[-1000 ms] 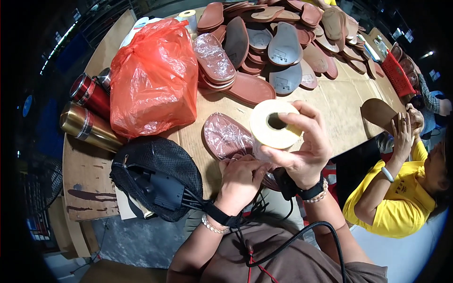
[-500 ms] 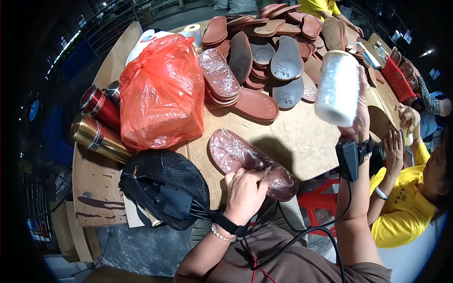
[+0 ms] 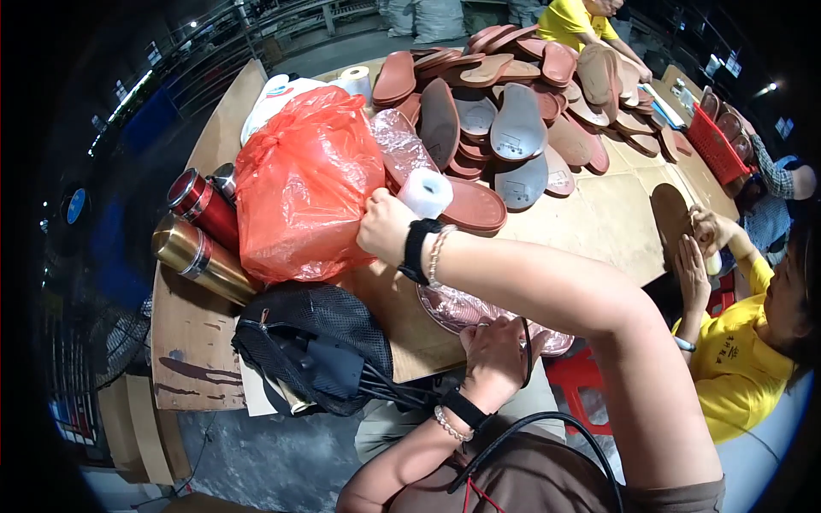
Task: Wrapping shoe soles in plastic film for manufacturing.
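My right arm reaches across to the left. At its end, my right hand (image 3: 385, 227) is closed round a roll of clear plastic film (image 3: 426, 193), tipped so that one end and its core hole show. The roll is beside the red plastic bag and over the stacked soles. Below that arm, a reddish-brown shoe sole (image 3: 449, 306) wrapped in shiny film lies at the table's near edge, partly hidden by the forearm. My left hand (image 3: 499, 355) grips its near side, with the fingers bent over it.
A filled red plastic bag (image 3: 308, 184), metal flasks (image 3: 201, 256) and a black mesh bag (image 3: 312, 333) crowd the left. Piled shoe soles (image 3: 517, 124) cover the table's far side. At right, a co-worker in yellow (image 3: 735, 368) handles a sole; a red basket (image 3: 718, 145) stands beyond.
My right hand has swung the film roll from the raised right side across to the left and lower. My left hand and the wrapped sole have shifted slightly right and nearer me.
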A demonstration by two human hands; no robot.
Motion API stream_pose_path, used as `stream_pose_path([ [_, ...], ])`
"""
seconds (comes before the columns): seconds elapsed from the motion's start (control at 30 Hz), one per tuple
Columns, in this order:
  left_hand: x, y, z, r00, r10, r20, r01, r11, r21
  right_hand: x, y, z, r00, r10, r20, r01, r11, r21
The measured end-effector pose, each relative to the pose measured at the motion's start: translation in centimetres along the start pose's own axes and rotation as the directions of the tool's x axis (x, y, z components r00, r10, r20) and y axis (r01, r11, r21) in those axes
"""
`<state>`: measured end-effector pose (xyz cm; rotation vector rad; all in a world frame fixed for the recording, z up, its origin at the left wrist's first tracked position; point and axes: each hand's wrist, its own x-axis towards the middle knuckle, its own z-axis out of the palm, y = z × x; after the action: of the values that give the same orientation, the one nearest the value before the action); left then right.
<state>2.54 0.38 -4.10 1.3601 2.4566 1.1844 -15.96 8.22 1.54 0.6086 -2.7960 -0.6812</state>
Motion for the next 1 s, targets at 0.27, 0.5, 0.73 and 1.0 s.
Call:
stream_pose_path([
  [0.27, 0.4, -0.5, -0.2, 0.999, 0.021, 0.029, -0.019, 0.998, -0.067, -0.7, -0.6, 4.3, 0.934, -0.317, -0.168, 0.266, 0.926, -0.267],
  [0.5, 0.8, -2.1, -1.8, 0.991, -0.099, 0.093, 0.132, 0.86, -0.493, -3.3, 1.1, -0.9, 0.831, -0.149, -0.536, 0.195, 0.98, 0.031],
  [0.73, 1.0, -2.5, -3.6, 0.988, -0.099, 0.12, 0.148, 0.837, -0.527, -20.6, 3.0, -8.5, 0.805, 0.499, -0.321, -0.133, 0.678, 0.723],
  [1.0, 0.8, -4.3, -4.7, 0.99, -0.08, -0.12, 0.099, 0.981, 0.166, -28.8, -6.8, -4.2, 0.658, 0.743, 0.123, -0.515, 0.325, 0.793],
])
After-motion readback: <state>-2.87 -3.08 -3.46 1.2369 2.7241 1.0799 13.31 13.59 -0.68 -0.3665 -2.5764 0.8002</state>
